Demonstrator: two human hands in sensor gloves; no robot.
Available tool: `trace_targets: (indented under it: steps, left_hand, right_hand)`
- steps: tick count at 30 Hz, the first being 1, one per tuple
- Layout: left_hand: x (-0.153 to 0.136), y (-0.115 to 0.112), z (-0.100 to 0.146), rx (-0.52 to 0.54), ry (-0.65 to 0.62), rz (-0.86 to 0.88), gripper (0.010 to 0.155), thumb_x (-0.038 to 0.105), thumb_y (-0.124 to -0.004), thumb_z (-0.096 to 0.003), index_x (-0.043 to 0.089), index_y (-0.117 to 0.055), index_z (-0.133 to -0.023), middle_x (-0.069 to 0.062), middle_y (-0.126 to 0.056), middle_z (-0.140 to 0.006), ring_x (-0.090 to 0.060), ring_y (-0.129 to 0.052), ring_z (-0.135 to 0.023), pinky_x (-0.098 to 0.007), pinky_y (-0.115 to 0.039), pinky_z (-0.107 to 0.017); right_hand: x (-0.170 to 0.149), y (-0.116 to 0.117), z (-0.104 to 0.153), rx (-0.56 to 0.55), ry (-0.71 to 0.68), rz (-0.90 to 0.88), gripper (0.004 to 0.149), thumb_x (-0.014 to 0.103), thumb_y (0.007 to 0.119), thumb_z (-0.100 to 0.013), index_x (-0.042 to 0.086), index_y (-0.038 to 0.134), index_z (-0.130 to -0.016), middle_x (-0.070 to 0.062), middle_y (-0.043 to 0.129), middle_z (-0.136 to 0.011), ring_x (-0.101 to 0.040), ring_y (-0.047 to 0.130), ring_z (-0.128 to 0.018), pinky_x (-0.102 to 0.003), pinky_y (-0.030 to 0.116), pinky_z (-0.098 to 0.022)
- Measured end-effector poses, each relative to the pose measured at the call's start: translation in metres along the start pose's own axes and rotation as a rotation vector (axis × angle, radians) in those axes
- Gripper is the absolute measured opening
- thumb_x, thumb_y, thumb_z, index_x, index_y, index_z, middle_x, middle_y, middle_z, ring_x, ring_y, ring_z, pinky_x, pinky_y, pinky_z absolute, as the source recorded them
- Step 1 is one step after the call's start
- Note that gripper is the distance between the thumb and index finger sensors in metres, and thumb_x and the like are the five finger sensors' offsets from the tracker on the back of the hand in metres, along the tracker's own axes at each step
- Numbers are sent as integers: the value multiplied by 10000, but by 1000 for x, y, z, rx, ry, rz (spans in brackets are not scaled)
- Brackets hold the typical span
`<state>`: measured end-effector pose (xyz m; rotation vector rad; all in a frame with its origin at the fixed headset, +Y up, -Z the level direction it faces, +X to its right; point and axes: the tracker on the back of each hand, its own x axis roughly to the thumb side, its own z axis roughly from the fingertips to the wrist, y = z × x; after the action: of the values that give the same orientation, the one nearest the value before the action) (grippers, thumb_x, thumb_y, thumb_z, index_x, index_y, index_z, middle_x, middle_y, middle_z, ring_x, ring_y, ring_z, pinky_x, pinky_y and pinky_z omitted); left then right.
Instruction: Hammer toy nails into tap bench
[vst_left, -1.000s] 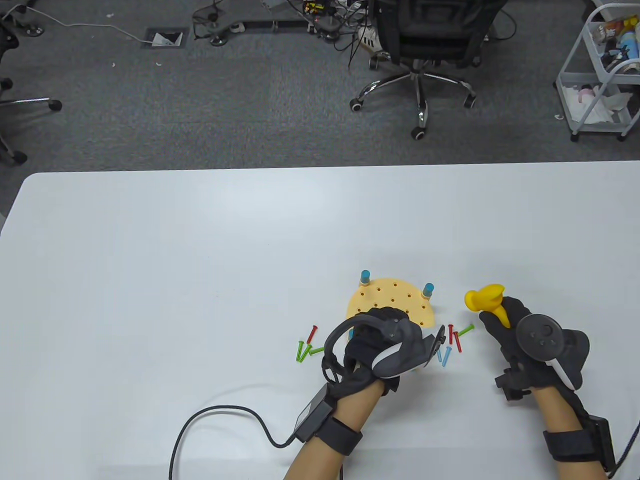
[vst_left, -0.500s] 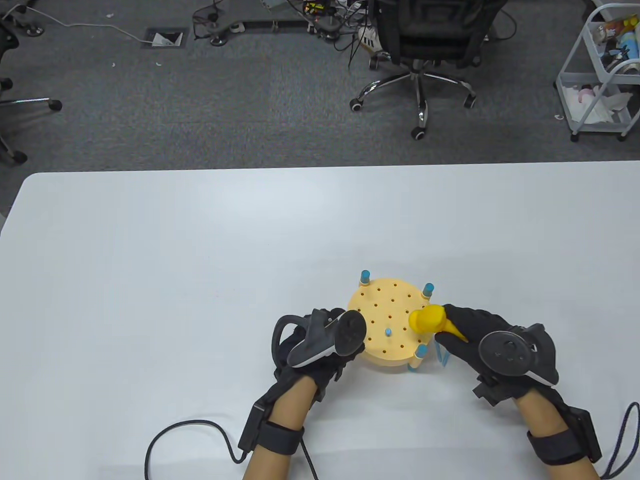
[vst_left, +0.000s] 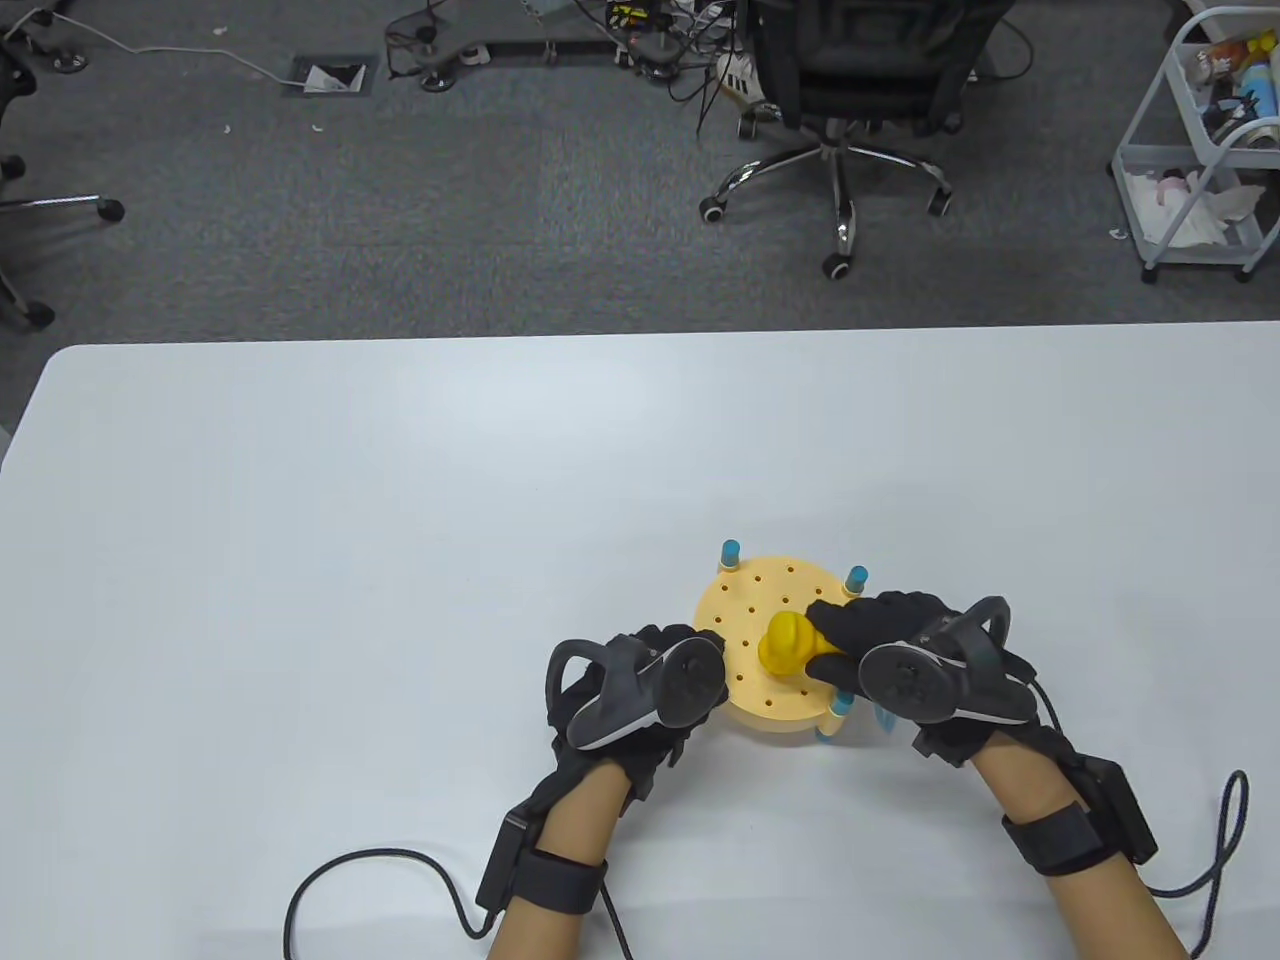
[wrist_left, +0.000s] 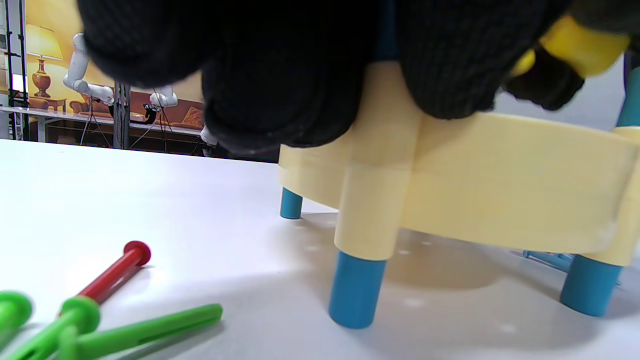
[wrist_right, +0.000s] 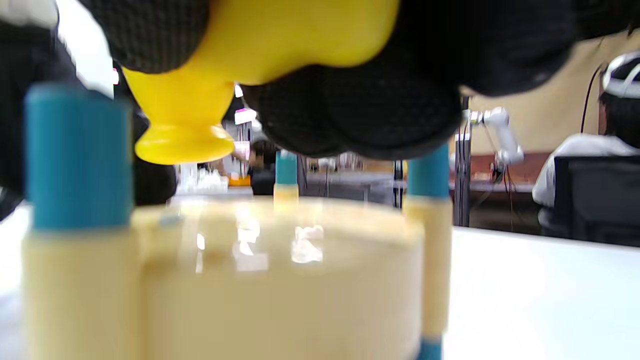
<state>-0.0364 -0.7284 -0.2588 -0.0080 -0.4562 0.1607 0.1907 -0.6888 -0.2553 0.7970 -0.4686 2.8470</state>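
The round cream tap bench (vst_left: 745, 600) with blue legs stands at the table's near middle. My right hand (vst_left: 890, 655) grips the yellow toy hammer (vst_left: 785, 642), whose head is over the bench's middle; in the right wrist view the hammer face (wrist_right: 182, 145) hangs just above the bench top (wrist_right: 280, 270). The nail under it is hidden. My left hand (vst_left: 640, 690) holds the bench's left rim, and its fingers (wrist_left: 300, 75) lie on the rim over a leg post (wrist_left: 372, 200).
Loose nails lie left of the bench: a red nail (wrist_left: 117, 270) and green nails (wrist_left: 145, 327). A light blue nail (vst_left: 885, 718) lies under my right hand. A black cable (vst_left: 400, 865) runs along the table's front.
My left hand left the bench top, baring a blue nail standing in it, and moved to the left rim. My right hand swung the hammer in from the right and down over that nail.
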Motion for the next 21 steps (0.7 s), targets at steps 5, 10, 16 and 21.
trace_targets:
  steps: [5, 10, 16, 21]
  left_hand:
    - [1, 1, 0, -3, 1, -8, 536, 432, -841, -342, 255, -775, -844, -85, -951, -699, -210, -967, -468, -380, -827, -333]
    - [1, 2, 0, -4, 3, -9, 539, 435, -841, -342, 257, -772, -846, -82, -950, -704, -218, -966, -478, -383, -824, -338]
    - [-24, 13, 6, -121, 51, 118, 638, 428, -824, -370, 231, -663, -955, -101, -864, -865, -262, -916, -631, -423, -783, -442]
    - [-65, 8, 18, -136, 381, 75, 525, 374, -831, -399, 200, -772, -890, -144, -930, -766, -295, -942, -548, -438, -787, -385]
  right_hand:
    - [-2, 2, 0, 55, 1, 63, 595, 550, 610, -369, 257, 762, -864, 6, 981, -581, -221, 1000, -360, -367, 850, -336]
    - [2, 13, 1, 214, -15, 119, 598, 563, 569, -400, 269, 710, -902, 23, 955, -630, -199, 995, -410, -353, 848, -378]
    - [-27, -3, 24, -134, 168, -189, 603, 561, 597, -393, 235, 750, -877, -4, 974, -590, -218, 999, -368, -364, 850, -342]
    - [-64, 0, 55, -160, 297, -206, 606, 568, 594, -404, 228, 753, -879, -6, 976, -589, -213, 1002, -364, -358, 854, -337]
